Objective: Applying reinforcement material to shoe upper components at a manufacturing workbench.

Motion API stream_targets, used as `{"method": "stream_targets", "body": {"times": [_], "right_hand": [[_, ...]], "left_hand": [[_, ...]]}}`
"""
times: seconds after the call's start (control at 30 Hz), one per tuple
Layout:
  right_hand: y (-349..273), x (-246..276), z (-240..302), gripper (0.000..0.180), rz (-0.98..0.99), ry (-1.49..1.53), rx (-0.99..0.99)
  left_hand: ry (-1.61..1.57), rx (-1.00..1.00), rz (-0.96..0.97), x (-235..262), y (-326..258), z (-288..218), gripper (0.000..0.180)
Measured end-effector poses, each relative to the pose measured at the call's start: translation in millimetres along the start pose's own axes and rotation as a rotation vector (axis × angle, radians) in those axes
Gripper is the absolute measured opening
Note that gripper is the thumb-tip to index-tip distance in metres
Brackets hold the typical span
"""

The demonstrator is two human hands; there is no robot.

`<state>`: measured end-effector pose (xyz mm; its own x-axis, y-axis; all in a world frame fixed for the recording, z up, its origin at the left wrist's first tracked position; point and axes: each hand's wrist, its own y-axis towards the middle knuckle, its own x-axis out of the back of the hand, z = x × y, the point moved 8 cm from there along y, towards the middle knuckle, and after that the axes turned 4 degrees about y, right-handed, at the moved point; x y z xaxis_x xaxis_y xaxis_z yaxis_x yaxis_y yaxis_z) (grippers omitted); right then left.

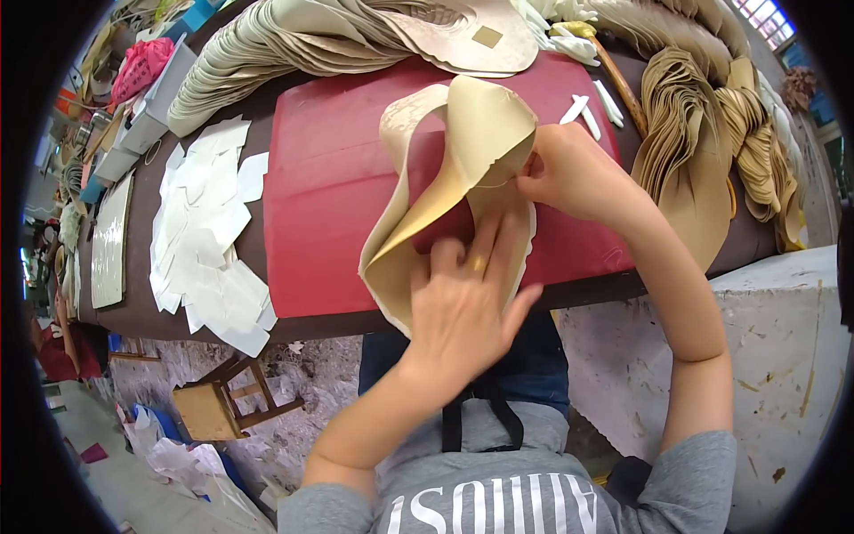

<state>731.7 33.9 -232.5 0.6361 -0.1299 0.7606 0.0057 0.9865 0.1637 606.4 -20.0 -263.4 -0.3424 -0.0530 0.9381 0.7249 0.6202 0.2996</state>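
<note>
Closest in was the left hand [458, 311], fingers spread, a couple of them pressed against the inside of a curled beige leather-look panel [485, 133]. A bit further out, the right hand [574, 173] was pinching the panel's right edge between thumb and bent fingers. The panel was over a red mat [329, 196] on a dark brown desk [329, 327], though I couldn't tell if it was touching it. Left of the mat was a messy spread of white cut pieces [200, 222]; off right, a fanned tan stack [676, 133]. Way at the back sat a big pile of cream panels [294, 44].
</note>
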Motion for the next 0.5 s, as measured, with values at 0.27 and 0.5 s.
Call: {"method": "stream_targets", "body": {"times": [0.27, 0.5], "right_hand": [[-7, -4, -3, 0.015, -0.022, 0.060, 0.079], [-24, 2, 32, 0.025, -0.117, 0.016, 0.271]], "left_hand": [[0.044, -0.080, -0.006, -2, -18, -2, 0.052], [0.072, -0.043, -0.097, -5, -13, 0, 0.047]]}}
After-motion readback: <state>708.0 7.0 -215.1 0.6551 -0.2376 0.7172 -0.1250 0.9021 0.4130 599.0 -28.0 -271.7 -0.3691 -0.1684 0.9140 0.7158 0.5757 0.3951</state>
